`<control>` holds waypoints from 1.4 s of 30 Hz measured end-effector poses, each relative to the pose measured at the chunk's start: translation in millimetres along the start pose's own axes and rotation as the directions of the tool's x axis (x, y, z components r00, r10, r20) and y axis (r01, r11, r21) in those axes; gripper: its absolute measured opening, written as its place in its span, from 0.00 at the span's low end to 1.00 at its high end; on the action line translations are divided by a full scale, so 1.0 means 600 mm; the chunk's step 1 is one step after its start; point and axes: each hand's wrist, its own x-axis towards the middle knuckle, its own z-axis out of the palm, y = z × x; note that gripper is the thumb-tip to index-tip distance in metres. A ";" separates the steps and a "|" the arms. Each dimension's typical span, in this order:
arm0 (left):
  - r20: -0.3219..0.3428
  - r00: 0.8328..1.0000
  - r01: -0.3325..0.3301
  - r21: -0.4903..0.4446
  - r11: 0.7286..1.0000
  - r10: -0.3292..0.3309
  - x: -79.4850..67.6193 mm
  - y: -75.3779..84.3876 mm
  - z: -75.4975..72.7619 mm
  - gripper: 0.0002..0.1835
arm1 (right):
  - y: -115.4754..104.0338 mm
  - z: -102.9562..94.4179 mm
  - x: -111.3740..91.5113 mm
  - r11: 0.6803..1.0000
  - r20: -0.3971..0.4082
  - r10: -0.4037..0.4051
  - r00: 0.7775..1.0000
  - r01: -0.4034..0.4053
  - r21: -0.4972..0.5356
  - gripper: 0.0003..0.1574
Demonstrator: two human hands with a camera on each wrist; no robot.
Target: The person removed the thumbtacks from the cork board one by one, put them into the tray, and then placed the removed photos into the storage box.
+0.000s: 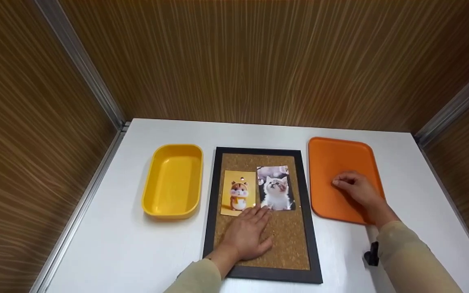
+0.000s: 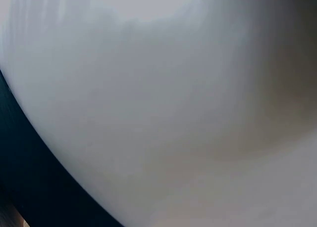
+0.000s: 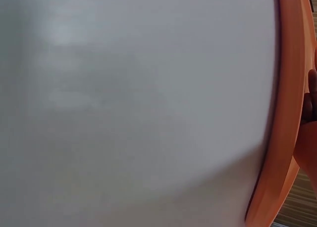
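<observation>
My left hand (image 1: 246, 236) lies with fingers spread on the black-framed corkboard (image 1: 285, 248). Its fingertips reach the lower edges of two pictures: a yellow hamster picture (image 1: 238, 197) on the left and a kitten picture (image 1: 276, 191) on the right. A small pale pin head (image 1: 242, 178) shows near the top of the hamster picture. Over the orange tray (image 1: 328, 158), my right hand (image 1: 356, 188) has curled fingers, with thumb and fingertips close together; whether a tiny thing is between them is too small to tell. In the right wrist view only part of this hand (image 3: 308, 138) appears at the edge.
A yellow bin (image 1: 173, 183) stands left of the corkboard on the white table (image 1: 108, 211). Beside the right forearm sits a small black object (image 1: 372, 255). Wood-patterned panels (image 1: 238, 61) enclose the table at the back and sides.
</observation>
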 end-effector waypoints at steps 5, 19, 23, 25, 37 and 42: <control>-0.012 1.000 -0.004 0.003 1.000 0.004 0.001 0.000 0.000 0.40 | -0.001 0.005 0.005 0.999 0.005 -0.031 1.000 0.031 -0.020 0.23; 0.002 1.000 0.002 -0.003 1.000 -0.002 0.000 -0.004 -0.004 0.39 | -0.003 0.012 0.016 0.984 -0.011 -0.146 0.989 0.144 -0.103 0.18; -0.003 1.000 0.002 0.002 1.000 -0.002 -0.001 -0.003 -0.004 0.39 | -0.002 0.013 0.018 0.984 -0.009 -0.147 0.989 0.145 -0.102 0.17; -0.002 1.000 0.003 0.004 1.000 -0.003 -0.001 -0.003 -0.004 0.38 | -0.001 0.012 0.018 0.985 -0.009 -0.142 0.990 0.141 -0.103 0.17; 0.040 0.999 0.008 -0.004 1.000 -0.008 -0.001 -0.001 -0.004 0.40 | 0.004 0.008 0.014 0.994 -0.010 -0.097 0.995 0.097 -0.044 0.20; 0.038 0.999 0.007 -0.002 1.000 -0.007 -0.001 0.000 -0.003 0.39 | 0.002 0.006 0.009 0.999 -0.007 -0.041 0.999 0.041 0.002 0.24</control>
